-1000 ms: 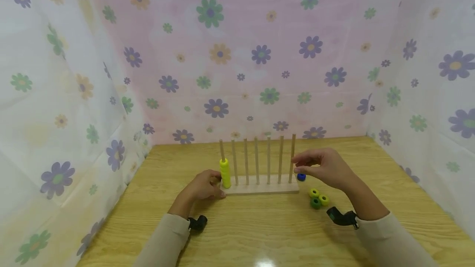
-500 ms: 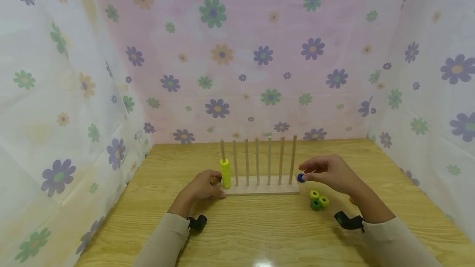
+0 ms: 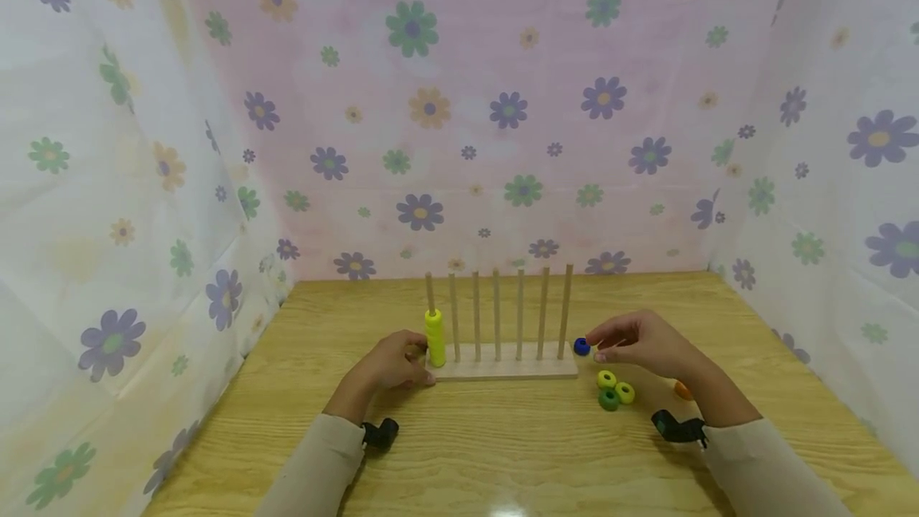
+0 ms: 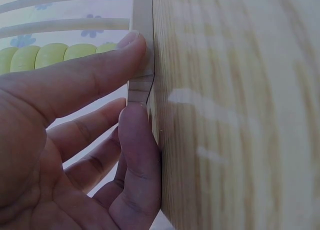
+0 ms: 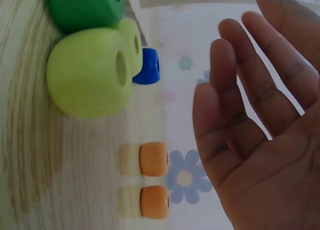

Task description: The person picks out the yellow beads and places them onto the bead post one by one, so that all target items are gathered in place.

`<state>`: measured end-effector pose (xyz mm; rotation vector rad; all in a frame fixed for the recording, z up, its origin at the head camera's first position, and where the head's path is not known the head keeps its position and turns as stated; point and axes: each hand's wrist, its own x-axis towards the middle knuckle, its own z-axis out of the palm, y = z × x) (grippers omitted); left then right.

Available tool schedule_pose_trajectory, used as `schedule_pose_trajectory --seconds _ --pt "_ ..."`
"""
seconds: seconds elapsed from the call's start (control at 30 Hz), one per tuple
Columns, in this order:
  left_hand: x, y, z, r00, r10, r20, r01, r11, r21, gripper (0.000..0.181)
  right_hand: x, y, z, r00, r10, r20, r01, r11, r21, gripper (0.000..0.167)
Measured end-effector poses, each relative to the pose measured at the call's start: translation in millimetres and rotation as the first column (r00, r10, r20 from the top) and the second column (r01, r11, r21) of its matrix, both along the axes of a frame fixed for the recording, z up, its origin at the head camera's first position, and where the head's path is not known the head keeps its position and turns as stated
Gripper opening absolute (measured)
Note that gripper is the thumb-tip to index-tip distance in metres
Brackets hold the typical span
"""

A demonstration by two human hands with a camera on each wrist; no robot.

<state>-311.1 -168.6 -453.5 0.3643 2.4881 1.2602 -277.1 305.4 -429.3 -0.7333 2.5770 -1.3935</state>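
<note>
A wooden abacus (image 3: pixel 506 372) with a row of upright pegs stands on the table, and yellow beads (image 3: pixel 434 340) are stacked on its leftmost peg. My left hand (image 3: pixel 391 361) holds the left end of the base; in the left wrist view its thumb lies on the wood and a finger touches the end. Fingers apart and holding nothing, my right hand (image 3: pixel 646 344) hovers beside a blue bead (image 3: pixel 582 346) at the base's right end. In front lie two loose yellow beads (image 3: pixel 625 393) and a green bead (image 3: pixel 609 400).
Two orange beads (image 5: pixel 154 159) lie on the table, partly behind the right wrist in the head view. Flowered cloth (image 3: pixel 467 102) walls enclose the table (image 3: pixel 488 445) at the back and sides.
My right hand has moved away from the rightmost peg, down and to the right past the blue bead. An orange bead has come into view near its wrist. The left hand stays put.
</note>
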Motion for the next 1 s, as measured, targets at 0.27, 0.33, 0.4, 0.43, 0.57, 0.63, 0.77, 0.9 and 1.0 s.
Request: schedule_pose_trajectory --seconds 0.27,0.33,0.4,0.43,0.57,0.63,0.77,0.9,1.0 --pt "0.6 -0.5 3.4 1.000 -0.005 -0.002 0.005 1.000 0.002 0.067 -2.5 11 -8.6 0.996 0.052 0.067 -0.054 0.998 0.040 0.034" --pt "0.4 -0.6 1.9 1.000 -0.009 -0.011 0.009 1.000 -0.003 0.067 -1.7 14 -11.5 0.996 0.059 0.072 -0.062 0.997 0.045 0.037" --pt "0.2 -0.7 0.6 1.000 -0.011 -0.017 0.011 1.000 -0.010 0.068 -1.4 16 -14.0 0.995 0.066 0.078 -0.070 0.996 0.046 0.038" --pt "0.1 -0.7 0.1 1.000 -0.013 -0.021 0.012 1.000 -0.014 0.068 -1.5 17 -15.3 0.994 0.070 0.082 -0.074 0.996 0.042 0.039" --pt "-0.2 -0.9 -1.1 0.999 -0.018 -0.031 0.018 1.000 -0.019 0.065 -2.8 18 -17.7 0.992 0.089 0.087 -0.092 0.995 0.034 0.039" --pt "-0.3 -1.0 -1.3 0.999 -0.022 -0.034 0.022 1.000 -0.017 0.065 -3.7 18 -18.4 0.989 0.110 0.098 -0.112 0.993 0.021 0.039" --pt "-0.2 -1.0 -1.1 0.999 -0.032 -0.036 0.031 0.999 -0.007 0.063 -4.9 18 -19.0 0.981 0.151 0.125 -0.153 0.988 0.008 0.039" --pt "0.4 -0.7 0.1 0.999 -0.033 -0.033 0.033 0.999 -0.002 0.062 -4.8 19 -19.0 0.977 0.157 0.147 -0.160 0.987 0.007 0.039" --pt "0.8 -0.3 1.2 0.999 -0.033 -0.033 0.033 0.999 -0.001 0.063 -4.6 19 -19.8 0.974 0.155 0.168 -0.160 0.987 0.012 0.039"
